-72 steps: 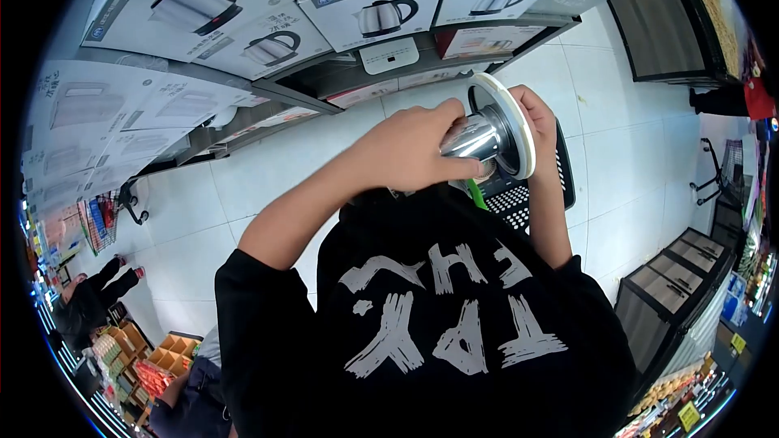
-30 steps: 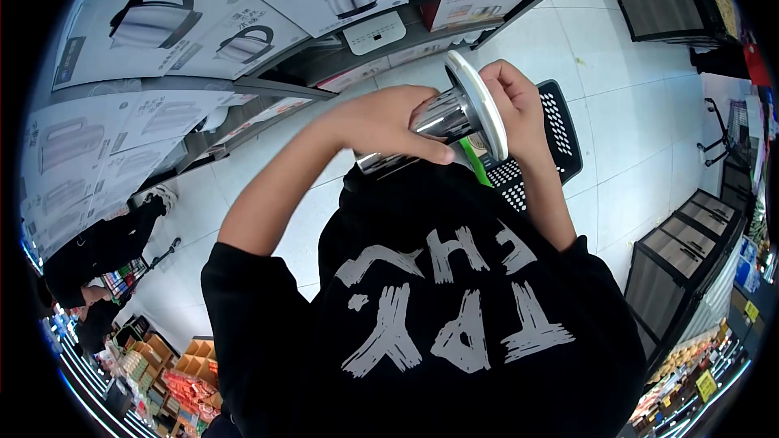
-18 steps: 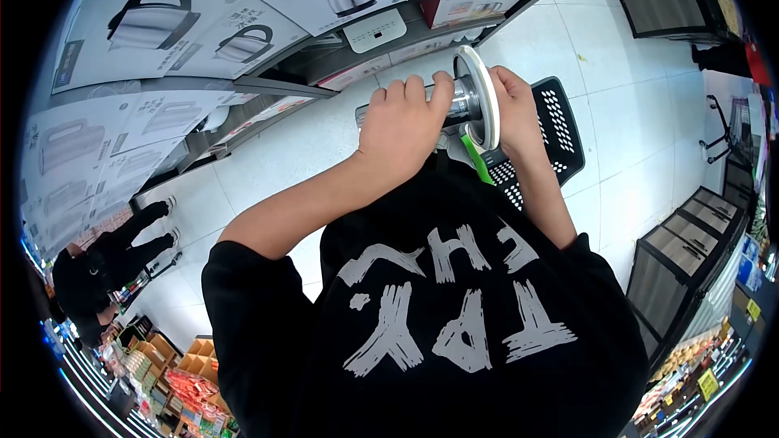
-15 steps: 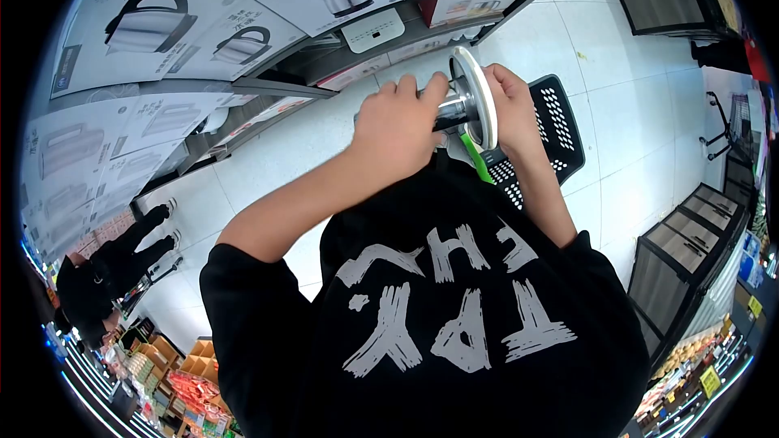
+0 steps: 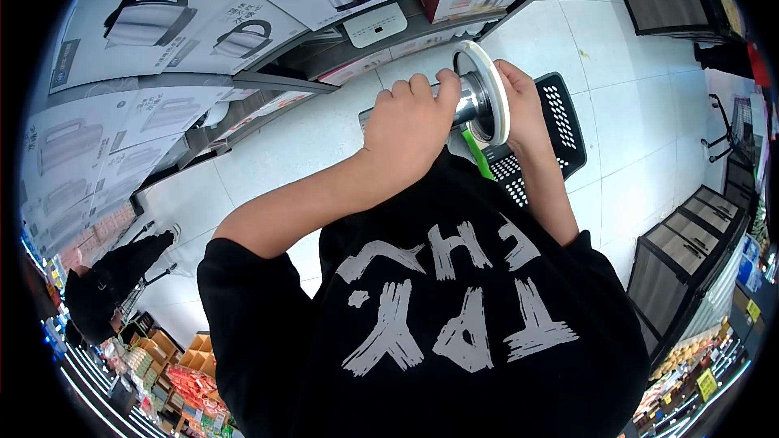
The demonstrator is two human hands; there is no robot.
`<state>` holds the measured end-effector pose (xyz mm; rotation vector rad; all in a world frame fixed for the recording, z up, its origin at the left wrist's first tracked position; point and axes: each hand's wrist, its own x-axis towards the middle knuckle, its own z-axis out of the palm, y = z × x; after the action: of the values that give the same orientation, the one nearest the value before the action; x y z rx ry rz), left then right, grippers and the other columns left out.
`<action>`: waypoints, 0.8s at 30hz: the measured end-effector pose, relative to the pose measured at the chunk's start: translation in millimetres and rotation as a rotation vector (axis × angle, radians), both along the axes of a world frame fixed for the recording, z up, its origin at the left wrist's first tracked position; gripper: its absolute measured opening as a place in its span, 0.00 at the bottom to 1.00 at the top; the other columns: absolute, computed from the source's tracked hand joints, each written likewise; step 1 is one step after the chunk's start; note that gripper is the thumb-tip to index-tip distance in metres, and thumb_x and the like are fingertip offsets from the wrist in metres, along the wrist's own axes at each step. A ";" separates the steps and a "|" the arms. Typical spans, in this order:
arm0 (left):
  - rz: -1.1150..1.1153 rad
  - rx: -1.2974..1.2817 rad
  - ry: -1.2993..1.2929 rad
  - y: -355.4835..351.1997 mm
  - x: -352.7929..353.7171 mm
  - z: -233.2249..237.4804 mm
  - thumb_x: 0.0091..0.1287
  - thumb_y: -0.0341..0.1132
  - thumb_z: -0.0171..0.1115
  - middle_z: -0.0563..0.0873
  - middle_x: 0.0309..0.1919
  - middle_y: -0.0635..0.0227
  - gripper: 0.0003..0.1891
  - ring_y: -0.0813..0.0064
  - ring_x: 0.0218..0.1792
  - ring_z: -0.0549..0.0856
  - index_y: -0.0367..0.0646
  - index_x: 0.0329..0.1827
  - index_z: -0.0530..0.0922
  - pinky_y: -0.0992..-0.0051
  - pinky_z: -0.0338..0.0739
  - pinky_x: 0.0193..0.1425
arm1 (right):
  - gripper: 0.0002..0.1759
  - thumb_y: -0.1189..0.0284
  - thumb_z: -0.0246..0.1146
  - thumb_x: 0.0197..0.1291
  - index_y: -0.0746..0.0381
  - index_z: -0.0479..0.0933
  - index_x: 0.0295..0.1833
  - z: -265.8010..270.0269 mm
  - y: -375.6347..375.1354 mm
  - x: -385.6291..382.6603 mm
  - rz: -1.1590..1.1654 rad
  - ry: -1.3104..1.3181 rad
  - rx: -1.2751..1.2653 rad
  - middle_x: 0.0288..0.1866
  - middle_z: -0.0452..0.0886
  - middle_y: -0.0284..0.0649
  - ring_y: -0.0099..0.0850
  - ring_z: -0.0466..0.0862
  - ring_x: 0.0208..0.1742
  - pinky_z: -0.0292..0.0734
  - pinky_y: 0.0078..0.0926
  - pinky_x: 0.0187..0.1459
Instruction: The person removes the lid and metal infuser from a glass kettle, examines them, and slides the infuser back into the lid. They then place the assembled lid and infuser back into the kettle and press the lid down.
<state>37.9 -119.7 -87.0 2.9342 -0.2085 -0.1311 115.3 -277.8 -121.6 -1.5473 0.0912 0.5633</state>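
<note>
My left hand (image 5: 410,126) is wrapped round a shiny metal cylinder (image 5: 468,103) that lies nearly sideways. At the cylinder's right end is a wide round disc with a white rim (image 5: 497,85); its exact kind I cannot make out. My right hand (image 5: 523,101) is curled at the far side of this disc, with its fingertips partly hidden behind the rim. Below my hands, partly covered by my right forearm, is a black perforated shopping basket (image 5: 565,126) with a green handle (image 5: 477,154).
Boxes printed with electric kettles (image 5: 154,28) are stacked on the left and top. A white appliance (image 5: 377,26) sits on a dark shelf beneath them. A person in black (image 5: 101,288) stands beside a cart at lower left. Wooden-panelled cabinets (image 5: 682,243) stand at right on the tiled floor.
Both hands have shifted slightly right with the metal piece, and its disc has tilted, showing more of the cylinder. The person at lower left has changed leg position.
</note>
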 end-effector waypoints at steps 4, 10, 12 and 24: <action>-0.058 -0.293 0.227 18.2 13.4 18.0 0.47 0.39 0.75 0.81 0.33 0.55 0.33 0.49 0.38 0.83 0.39 0.54 0.68 0.58 0.76 0.42 | 0.15 0.66 0.55 0.69 0.65 0.78 0.35 4.0 -0.8 -0.1 0.043 -0.077 -0.029 0.25 0.77 0.29 0.14 0.71 0.24 0.65 0.15 0.25; 0.013 -1.157 1.106 46.2 37.3 11.9 0.45 0.39 0.75 0.84 0.28 0.64 0.27 0.75 0.25 0.83 0.28 0.41 0.75 0.76 0.78 0.32 | 0.11 0.70 0.56 0.69 0.65 0.76 0.35 7.2 2.8 -6.1 0.135 -0.135 0.034 0.24 0.77 0.30 0.13 0.73 0.24 0.65 0.13 0.24; 0.016 -0.806 0.840 36.6 30.5 14.4 0.48 0.34 0.70 0.85 0.29 0.56 0.23 0.67 0.29 0.85 0.33 0.45 0.74 0.69 0.78 0.36 | 0.12 0.70 0.56 0.69 0.65 0.75 0.34 4.4 2.6 -9.1 0.103 -0.059 0.029 0.23 0.76 0.29 0.13 0.72 0.23 0.65 0.13 0.24; 0.026 -0.175 0.200 5.5 8.8 8.1 0.47 0.31 0.71 0.81 0.33 0.52 0.26 0.51 0.35 0.85 0.40 0.47 0.67 0.59 0.80 0.38 | 0.14 0.68 0.57 0.68 0.65 0.75 0.31 -3.1 1.7 -1.3 0.029 -0.080 -0.014 0.23 0.74 0.28 0.13 0.69 0.24 0.64 0.14 0.24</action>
<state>46.7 -114.2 -78.9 2.7262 -0.1430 -0.3807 114.0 -276.1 -124.6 -1.5846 0.0120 0.5237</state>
